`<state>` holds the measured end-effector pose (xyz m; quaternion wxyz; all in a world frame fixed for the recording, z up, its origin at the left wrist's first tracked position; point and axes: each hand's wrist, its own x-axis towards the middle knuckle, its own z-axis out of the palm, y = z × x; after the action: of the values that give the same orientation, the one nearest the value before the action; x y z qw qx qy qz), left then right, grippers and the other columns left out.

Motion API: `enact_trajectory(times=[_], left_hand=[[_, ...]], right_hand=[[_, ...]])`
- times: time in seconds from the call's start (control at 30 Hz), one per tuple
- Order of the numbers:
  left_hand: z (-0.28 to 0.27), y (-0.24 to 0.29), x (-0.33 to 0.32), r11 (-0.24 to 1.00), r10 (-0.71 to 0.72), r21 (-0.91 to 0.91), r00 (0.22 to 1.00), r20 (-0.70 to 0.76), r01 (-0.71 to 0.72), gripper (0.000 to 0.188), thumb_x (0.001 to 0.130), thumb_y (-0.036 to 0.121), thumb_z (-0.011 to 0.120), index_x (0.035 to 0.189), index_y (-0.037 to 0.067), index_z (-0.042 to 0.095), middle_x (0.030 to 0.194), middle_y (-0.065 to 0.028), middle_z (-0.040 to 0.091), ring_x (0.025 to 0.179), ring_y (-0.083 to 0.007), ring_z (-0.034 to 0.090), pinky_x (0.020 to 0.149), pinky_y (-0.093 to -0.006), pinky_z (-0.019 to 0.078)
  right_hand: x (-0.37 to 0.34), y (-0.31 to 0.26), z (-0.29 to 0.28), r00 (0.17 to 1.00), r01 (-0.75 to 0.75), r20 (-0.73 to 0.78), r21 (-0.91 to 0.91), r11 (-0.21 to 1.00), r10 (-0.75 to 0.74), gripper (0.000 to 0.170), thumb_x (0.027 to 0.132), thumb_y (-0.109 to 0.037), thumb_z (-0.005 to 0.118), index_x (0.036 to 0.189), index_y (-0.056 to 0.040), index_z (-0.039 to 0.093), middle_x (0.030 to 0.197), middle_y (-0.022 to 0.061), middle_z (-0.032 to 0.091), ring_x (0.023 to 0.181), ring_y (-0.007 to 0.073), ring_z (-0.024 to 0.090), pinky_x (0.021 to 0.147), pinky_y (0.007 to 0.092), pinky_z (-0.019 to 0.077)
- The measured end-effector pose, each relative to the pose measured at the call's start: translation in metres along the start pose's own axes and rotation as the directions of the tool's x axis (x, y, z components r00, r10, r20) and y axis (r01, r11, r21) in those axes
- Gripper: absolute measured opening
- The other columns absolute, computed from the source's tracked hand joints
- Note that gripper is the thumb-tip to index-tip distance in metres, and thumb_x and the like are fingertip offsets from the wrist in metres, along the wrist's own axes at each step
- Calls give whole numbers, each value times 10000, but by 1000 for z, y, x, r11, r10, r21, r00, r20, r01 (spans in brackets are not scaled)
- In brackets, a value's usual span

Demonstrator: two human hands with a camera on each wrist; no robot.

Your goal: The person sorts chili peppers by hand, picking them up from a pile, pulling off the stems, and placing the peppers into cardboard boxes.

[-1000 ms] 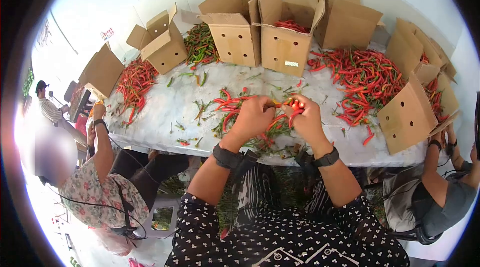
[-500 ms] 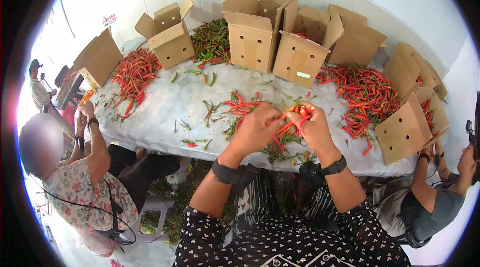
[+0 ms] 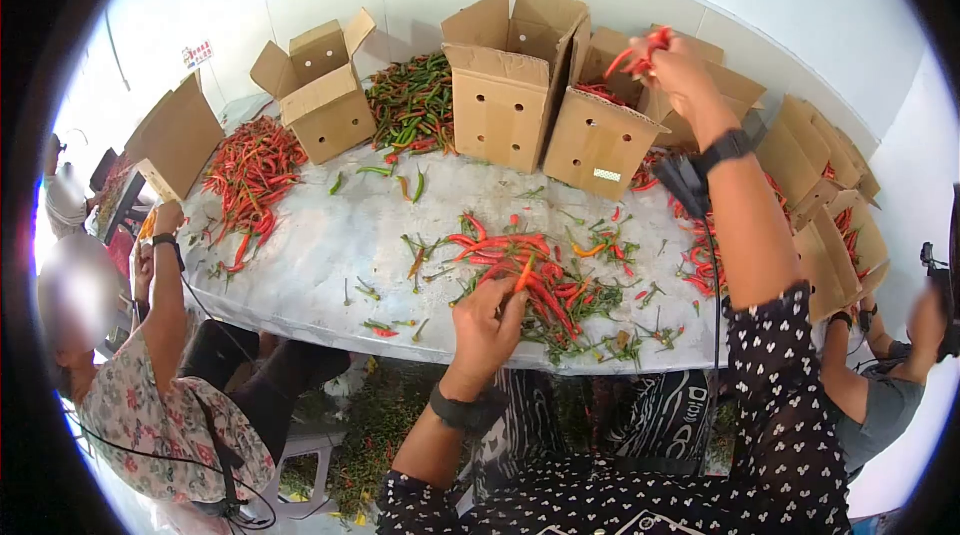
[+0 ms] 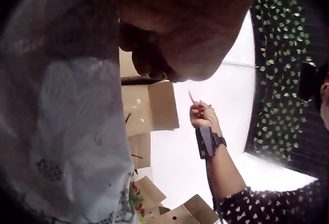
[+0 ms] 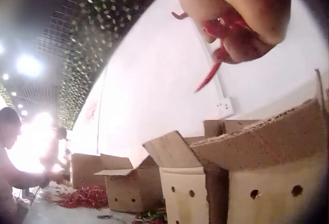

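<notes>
My left hand [image 3: 485, 328] holds an orange-red chili [image 3: 525, 274] between thumb and fingers at the near side of a loose heap of red chilies [image 3: 548, 297] and green stems. My right hand [image 3: 683, 78] is raised over an open cardboard box [image 3: 597, 143] with red chilies inside, its fingers curled round several red chilies [image 3: 652, 47]. In the right wrist view, red chilies [image 5: 209, 75] stick out of the right hand [image 5: 241, 16] above the box flaps. The left wrist view shows the left hand [image 4: 180, 29] close up, its fingertips dark.
More open boxes [image 3: 500, 105] line the wall. A red heap [image 3: 255, 170] and a green-and-red heap [image 3: 412, 105] lie at the left back; further chilies [image 3: 703, 255] lie at right, partly behind my right arm. People sit at the left [image 3: 165, 405] and right [image 3: 880, 395].
My right hand has left the heap and moved up and right over the box with its chilies. My left hand has moved slightly down, and the hands are now far apart.
</notes>
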<state>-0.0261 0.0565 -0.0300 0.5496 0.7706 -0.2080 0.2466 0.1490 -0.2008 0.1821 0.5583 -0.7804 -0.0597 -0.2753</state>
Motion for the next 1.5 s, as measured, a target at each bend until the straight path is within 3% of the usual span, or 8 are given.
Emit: enact_trajectory(times=[0.07, 0.2, 0.27, 0.53, 0.8, 0.97, 1.13, 1.5], left_hand=[[-1, 2, 1, 1000, 11, -7, 999, -47, -11, 111, 743, 47, 618, 836, -7, 590, 664, -141, 551, 574, -281, 550, 518, -334, 426], [-1, -2, 0, 995, 92, 51, 995, -34, -90, 120, 738, 52, 626, 837, -7, 591, 667, -139, 555, 578, -283, 553, 522, -333, 430], [-2, 1, 0, 1000, -11, -1, 1000, 6, 11, 134, 735, 55, 631, 847, -8, 593, 672, -133, 560, 562, -255, 553, 515, -322, 428], [-39, 56, 76, 985, -20, 166, 990, -142, 43, 182, 770, 161, 629, 719, -10, 591, 552, -112, 523, 473, -159, 481, 469, -289, 386], [-29, 60, 281, 764, 153, 630, 988, 32, -139, 365, 819, 351, 559, 710, 5, 605, 532, -111, 539, 506, -171, 519, 533, -335, 424], [-10, 49, 245, 745, 92, 635, 975, 203, -202, 294, 785, 311, 539, 768, 33, 632, 696, -186, 606, 680, -340, 600, 629, -391, 468], [11, 22, 130, 839, 32, 393, 755, 655, -377, 159, 726, 184, 546, 784, 58, 624, 778, -153, 606, 716, -338, 580, 653, -418, 465], [44, -20, 103, 706, -61, 518, 687, 724, -483, 150, 760, 212, 580, 805, 71, 605, 826, -146, 591, 807, -336, 569, 696, -431, 453]], right_hand=[[42, 59, -6, 999, -10, -34, -518, 855, -9, 370, 838, -145, 553, 1157, 15, 458, 881, 89, 597, 697, 121, 567, 554, 269, 438], [10, 42, -7, 997, 15, -50, -629, 777, -60, 496, 755, -209, 593, 1164, 47, 477, 885, 146, 634, 709, 211, 617, 632, 330, 477], [4, 43, -14, 977, -144, 58, -534, 833, 206, 354, 775, -171, 537, 1069, 25, 557, 880, 146, 633, 697, 206, 619, 626, 312, 474], [-105, -8, -10, 991, 134, -39, 80, 988, -132, 187, 831, -80, 467, 919, -5, 613, 648, -1, 540, 531, 53, 464, 490, 212, 386], [-214, 27, -4, 995, -102, 33, 472, 876, 99, 165, 853, -59, 476, 939, 18, 595, 645, -10, 516, 521, 50, 436, 472, 199, 344], [-230, 43, -15, 971, -226, 67, 550, 804, 228, 171, 856, -53, 466, 956, 19, 585, 651, -7, 505, 532, 43, 416, 470, 187, 323], [-228, 53, -20, 959, -278, 119, 577, 768, 258, 176, 849, -69, 470, 957, 14, 581, 644, -14, 496, 527, 37, 409, 456, 184, 309], [-242, 84, 5, 903, -431, 233, 483, 762, 362, 165, 831, -91, 497, 912, 4, 604, 675, 2, 551, 508, 44, 448, 441, 203, 343]])
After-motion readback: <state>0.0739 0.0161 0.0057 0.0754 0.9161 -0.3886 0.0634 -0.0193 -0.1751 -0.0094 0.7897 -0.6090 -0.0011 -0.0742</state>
